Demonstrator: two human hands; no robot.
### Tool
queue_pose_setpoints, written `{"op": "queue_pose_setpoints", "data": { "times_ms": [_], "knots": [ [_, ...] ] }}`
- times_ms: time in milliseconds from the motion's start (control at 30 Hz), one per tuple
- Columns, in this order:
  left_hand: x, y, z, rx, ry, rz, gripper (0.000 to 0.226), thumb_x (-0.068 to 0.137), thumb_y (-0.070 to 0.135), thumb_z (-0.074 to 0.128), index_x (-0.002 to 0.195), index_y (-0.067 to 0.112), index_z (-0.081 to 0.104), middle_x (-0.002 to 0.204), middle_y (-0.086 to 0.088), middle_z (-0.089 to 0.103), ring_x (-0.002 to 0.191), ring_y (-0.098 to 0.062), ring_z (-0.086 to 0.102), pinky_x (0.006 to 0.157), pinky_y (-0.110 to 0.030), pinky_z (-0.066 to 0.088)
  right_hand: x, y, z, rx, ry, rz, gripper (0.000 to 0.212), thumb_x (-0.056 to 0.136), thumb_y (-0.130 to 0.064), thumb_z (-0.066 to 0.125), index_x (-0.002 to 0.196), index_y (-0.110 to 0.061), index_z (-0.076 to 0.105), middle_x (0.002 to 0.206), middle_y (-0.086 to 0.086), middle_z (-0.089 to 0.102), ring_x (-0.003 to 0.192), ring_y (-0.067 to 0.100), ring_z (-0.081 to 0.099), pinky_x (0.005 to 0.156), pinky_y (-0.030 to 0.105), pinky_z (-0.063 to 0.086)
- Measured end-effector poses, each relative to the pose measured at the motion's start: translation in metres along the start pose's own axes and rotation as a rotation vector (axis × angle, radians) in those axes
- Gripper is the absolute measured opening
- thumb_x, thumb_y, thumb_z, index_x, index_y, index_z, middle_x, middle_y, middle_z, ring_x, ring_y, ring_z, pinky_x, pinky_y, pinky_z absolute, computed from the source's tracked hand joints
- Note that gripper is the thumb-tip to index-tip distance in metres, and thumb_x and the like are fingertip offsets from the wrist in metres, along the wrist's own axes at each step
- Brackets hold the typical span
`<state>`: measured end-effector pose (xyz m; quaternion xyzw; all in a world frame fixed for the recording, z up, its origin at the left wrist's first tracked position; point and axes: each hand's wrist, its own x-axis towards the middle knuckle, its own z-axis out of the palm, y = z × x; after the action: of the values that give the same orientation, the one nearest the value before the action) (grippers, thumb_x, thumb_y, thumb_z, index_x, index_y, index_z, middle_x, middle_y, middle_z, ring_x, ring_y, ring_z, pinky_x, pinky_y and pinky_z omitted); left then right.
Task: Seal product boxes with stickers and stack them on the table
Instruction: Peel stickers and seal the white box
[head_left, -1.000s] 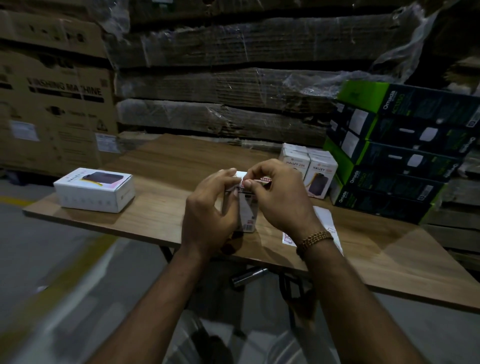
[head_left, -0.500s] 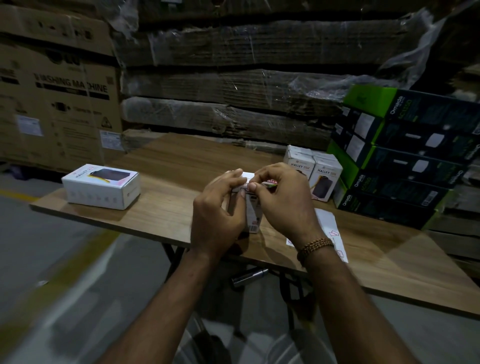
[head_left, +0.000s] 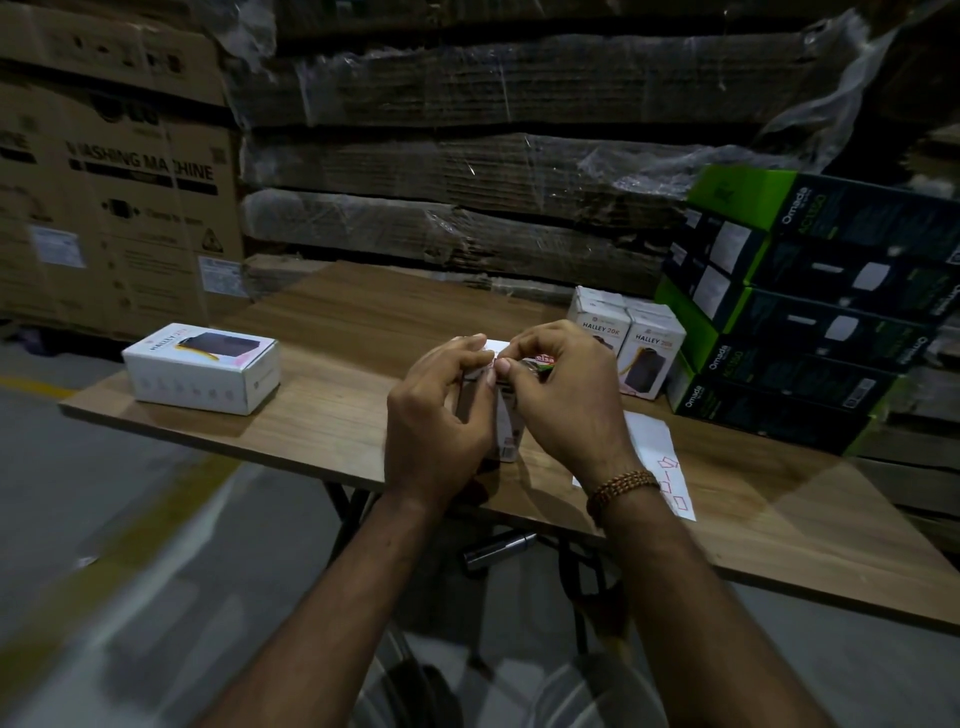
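I see a dim warehouse with shrink-wrapped flattened cardboard stacked behind a wooden bench (head_left: 363, 312). Near the front edge, at its middle, a small white product box (head_left: 506, 434) stands upright, and my left hand (head_left: 441, 415) wraps its fingers around the box's left side. My right hand (head_left: 561, 395) pinches a sticker (head_left: 543, 360) between thumb and forefinger at the box's top. Compared with a second ago, the hands have hardly moved; the sticker looks a little lower on the flap, so I judge the seal is being pressed down, not finished. A sticker sheet (head_left: 660, 457) lies just right of the box, partly under my wrist. One flat white box (head_left: 202, 369) sits at the left end, two upright ones (head_left: 628, 343) toward the back right, beside stacked green-and-black cartons (head_left: 810, 312).
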<state>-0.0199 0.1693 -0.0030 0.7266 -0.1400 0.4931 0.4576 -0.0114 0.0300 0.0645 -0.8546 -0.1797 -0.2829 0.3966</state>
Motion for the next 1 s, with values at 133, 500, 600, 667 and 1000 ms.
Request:
{"op": "queue_pose_setpoints", "data": {
  "times_ms": [133, 500, 600, 667, 1000],
  "knots": [
    [0.001, 0.001, 0.0, -0.01, 0.011, -0.01, 0.023, 0.095, 0.01, 0.078, 0.119, 0.011, 0.076, 0.129, 0.001, 0.074, 0.126, -0.01, 0.067, 0.1, -0.041, 0.06, 0.002, 0.001, 0.001, -0.009, 0.002, 0.01, 0.006, 0.09, -0.019, 0.082, 0.09, -0.022, 0.077, 0.105, -0.01, 0.066, 0.094, -0.008, 0.056, 0.076, 0.005, 0.041],
    [0.006, 0.003, -0.006, -0.034, -0.046, -0.05, 0.039, 0.095, 0.013, 0.08, 0.132, 0.012, 0.068, 0.126, 0.002, 0.073, 0.119, -0.01, 0.07, 0.094, -0.038, 0.063, -0.003, 0.003, 0.006, 0.095, 0.07, -0.012, 0.031, 0.087, -0.015, 0.083, 0.111, -0.024, 0.064, 0.107, -0.013, 0.066, 0.101, -0.001, 0.062, 0.081, 0.012, 0.052],
    [0.008, 0.004, -0.007, -0.027, -0.073, -0.018, 0.041, 0.096, 0.011, 0.078, 0.133, 0.013, 0.063, 0.125, 0.001, 0.071, 0.121, -0.014, 0.068, 0.094, -0.041, 0.062, -0.007, 0.008, 0.007, 0.044, 0.105, -0.122, 0.021, 0.088, -0.008, 0.079, 0.1, -0.022, 0.068, 0.106, -0.011, 0.065, 0.103, 0.003, 0.061, 0.084, 0.023, 0.056],
    [0.007, 0.004, -0.006, 0.01, -0.088, 0.015, 0.036, 0.098, 0.012, 0.074, 0.132, 0.012, 0.063, 0.123, 0.0, 0.07, 0.116, -0.018, 0.068, 0.09, -0.043, 0.061, -0.009, 0.012, 0.008, 0.032, 0.119, -0.188, 0.019, 0.086, -0.002, 0.077, 0.094, -0.02, 0.074, 0.107, -0.009, 0.065, 0.103, 0.005, 0.062, 0.083, 0.028, 0.058],
    [0.007, 0.002, -0.007, 0.013, -0.113, 0.008, 0.036, 0.098, 0.015, 0.074, 0.132, 0.011, 0.063, 0.123, -0.001, 0.069, 0.116, -0.018, 0.068, 0.089, -0.042, 0.061, -0.011, 0.013, 0.009, -0.109, 0.101, -0.265, 0.014, 0.09, -0.007, 0.078, 0.103, -0.011, 0.08, 0.11, 0.0, 0.067, 0.101, 0.008, 0.06, 0.085, 0.017, 0.054]
  ]
}}
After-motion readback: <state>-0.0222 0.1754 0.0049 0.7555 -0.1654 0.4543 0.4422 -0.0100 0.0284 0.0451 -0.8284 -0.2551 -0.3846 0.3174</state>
